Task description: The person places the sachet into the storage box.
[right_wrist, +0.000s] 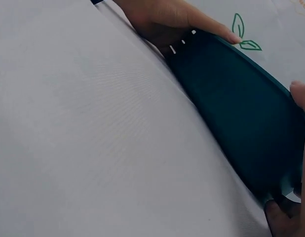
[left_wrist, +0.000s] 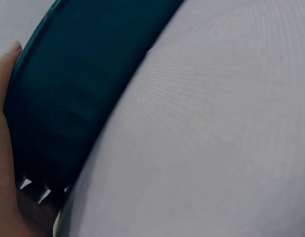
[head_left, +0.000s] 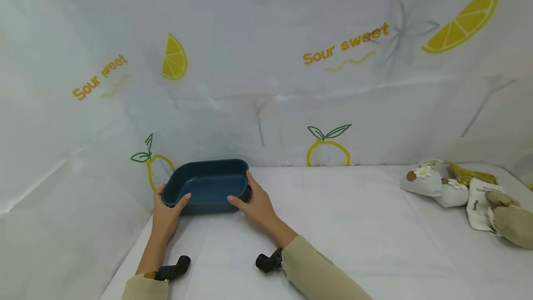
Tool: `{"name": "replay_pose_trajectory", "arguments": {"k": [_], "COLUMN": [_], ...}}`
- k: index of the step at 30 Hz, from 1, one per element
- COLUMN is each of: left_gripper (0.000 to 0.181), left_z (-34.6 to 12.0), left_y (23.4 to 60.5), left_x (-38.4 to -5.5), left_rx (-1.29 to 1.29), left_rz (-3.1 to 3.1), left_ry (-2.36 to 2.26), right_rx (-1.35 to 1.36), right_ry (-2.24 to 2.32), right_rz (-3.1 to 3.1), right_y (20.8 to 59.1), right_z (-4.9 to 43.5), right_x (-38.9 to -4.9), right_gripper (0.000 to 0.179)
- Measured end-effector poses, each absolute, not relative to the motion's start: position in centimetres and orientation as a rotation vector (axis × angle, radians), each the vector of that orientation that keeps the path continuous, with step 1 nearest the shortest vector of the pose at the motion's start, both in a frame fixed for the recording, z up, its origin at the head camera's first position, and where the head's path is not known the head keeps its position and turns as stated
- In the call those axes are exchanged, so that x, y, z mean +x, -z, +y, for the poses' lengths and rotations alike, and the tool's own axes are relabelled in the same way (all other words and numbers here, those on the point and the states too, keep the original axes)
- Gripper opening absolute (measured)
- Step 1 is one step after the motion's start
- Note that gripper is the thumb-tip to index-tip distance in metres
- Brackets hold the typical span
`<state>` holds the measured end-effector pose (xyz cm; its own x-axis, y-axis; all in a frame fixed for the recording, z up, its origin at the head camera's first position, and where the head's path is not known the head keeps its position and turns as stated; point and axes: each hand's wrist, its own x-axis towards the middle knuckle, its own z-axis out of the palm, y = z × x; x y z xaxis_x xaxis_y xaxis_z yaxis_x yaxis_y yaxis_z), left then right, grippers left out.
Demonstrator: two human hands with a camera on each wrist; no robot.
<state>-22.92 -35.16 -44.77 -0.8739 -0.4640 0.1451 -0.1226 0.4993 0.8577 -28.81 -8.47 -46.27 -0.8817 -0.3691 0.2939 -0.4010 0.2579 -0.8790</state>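
Nearest, the left sleeve [head_left: 145, 288] and right sleeve [head_left: 312, 263] lead up to wrist cameras [head_left: 172, 269] angled inward over the white cloth [head_left: 325, 235]; mind that neither catches the cloth. Beyond them, the left hand [head_left: 165, 214] grips the left end of a dark blue tub [head_left: 212, 189] and the right hand [head_left: 259, 205] grips its right end, thumbs on the near side and fingers round the ends. The tub sits left of centre, opening upward, close to the lemon-print backdrop [head_left: 266, 119]; whether its base touches the cloth is hard to tell. For good handling, I would share the weight evenly, move both wrists together so it stays level, lower the base flat, and free fingertips from beneath before letting go, leaving the far rim off the backdrop.
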Motion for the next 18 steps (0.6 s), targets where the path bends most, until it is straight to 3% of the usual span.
{"name": "replay_pose_trajectory", "arguments": {"k": [5,18], "left_gripper": [0.105,0.113], "left_z": [-35.25,-34.67], "left_y": [44.34,44.28], "left_x": [-23.21,-23.17], "left_rx": [0.474,0.472], "left_rz": [-2.426,-2.503], "left_ry": [1.339,1.307], "right_rx": [0.707,0.701], "right_ry": [-1.747,-1.709], "right_rz": [-2.492,-2.479], "right_y": [45.87,46.43], "right_z": [-8.32,-7.48], "right_x": [-28.85,-28.67], "right_gripper": [0.105,0.104]}}
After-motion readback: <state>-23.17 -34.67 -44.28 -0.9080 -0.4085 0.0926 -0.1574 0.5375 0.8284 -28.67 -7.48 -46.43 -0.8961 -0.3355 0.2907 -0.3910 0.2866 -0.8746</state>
